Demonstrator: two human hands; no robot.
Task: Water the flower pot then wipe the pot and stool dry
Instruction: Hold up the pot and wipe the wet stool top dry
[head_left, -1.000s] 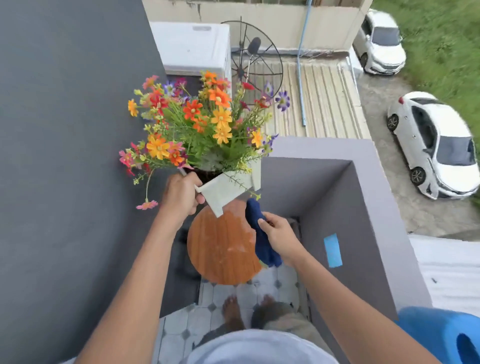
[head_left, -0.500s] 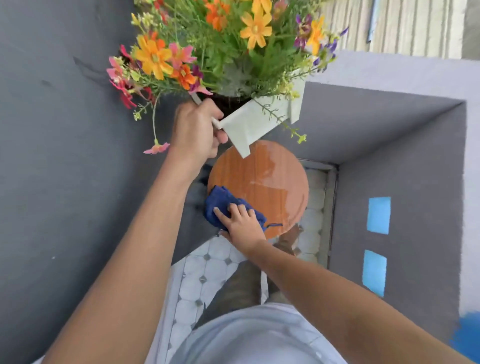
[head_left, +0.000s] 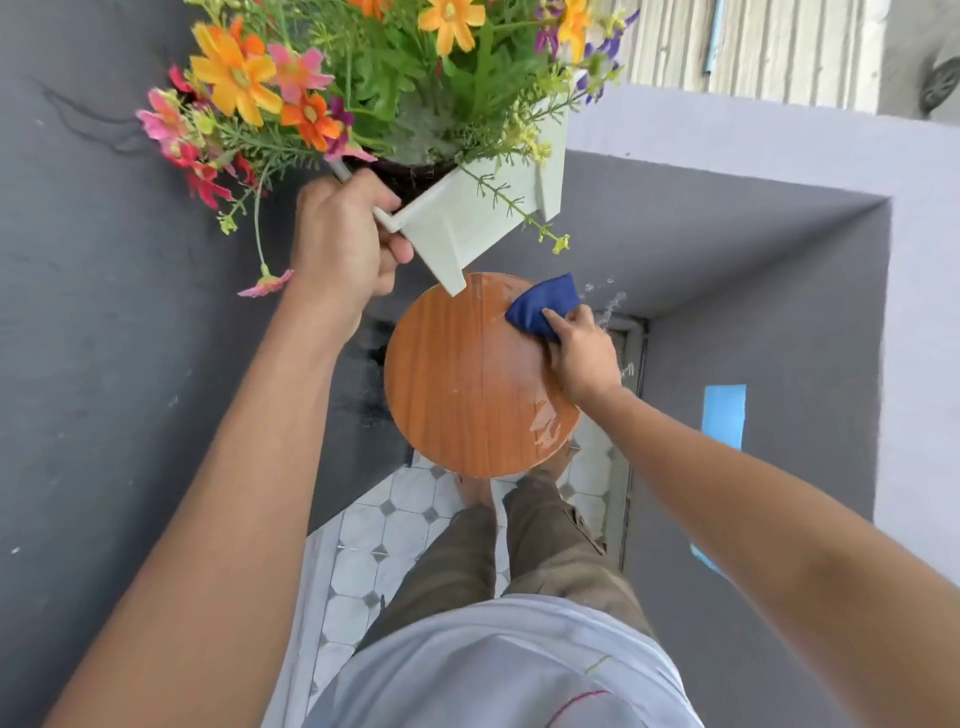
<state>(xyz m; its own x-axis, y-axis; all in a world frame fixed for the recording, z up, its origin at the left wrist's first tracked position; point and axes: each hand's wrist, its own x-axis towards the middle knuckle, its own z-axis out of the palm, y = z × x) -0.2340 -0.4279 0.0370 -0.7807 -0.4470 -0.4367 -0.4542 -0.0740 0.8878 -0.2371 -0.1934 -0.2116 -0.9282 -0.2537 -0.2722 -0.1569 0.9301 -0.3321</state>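
Note:
My left hand grips the rim of a white angular flower pot and holds it lifted and tilted above the stool. The pot is full of orange, pink and purple flowers. Below it stands a round wooden stool with a wet patch near its front right edge. My right hand presses a dark blue cloth onto the stool's far right edge. Water droplets fly off beside the cloth.
Dark grey walls close in on the left and right, with blue tape on the right wall. White patterned floor tiles and my legs and feet lie under the stool. A ledge runs behind.
My right hand has swept the blue cloth from the stool's near left edge across to its far right edge, flinging droplets. My left hand still holds the pot up.

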